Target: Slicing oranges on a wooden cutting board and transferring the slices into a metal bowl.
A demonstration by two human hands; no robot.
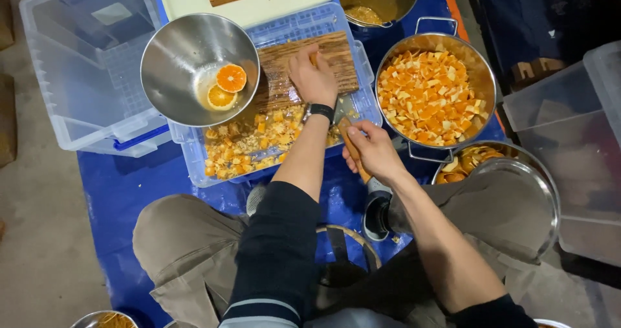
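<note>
My left hand [313, 76], with a black wristband, presses down on a small piece of orange on the wooden cutting board [284, 59]. My right hand [374, 150] grips the wooden handle of a knife [350, 137]; its blade points toward the board and is mostly hidden. Chopped orange pieces [249, 143] lie heaped on the clear plastic lid below the board. A steel bowl [187, 56] to the left holds two orange halves [226, 87].
A large steel pot [488, 76] full of chopped orange sits at right, a bowl of peels [475, 160] below it. Clear plastic bins stand at left [77, 63] and right [576, 140]. A blue tarp [123, 185] covers the floor under my knees.
</note>
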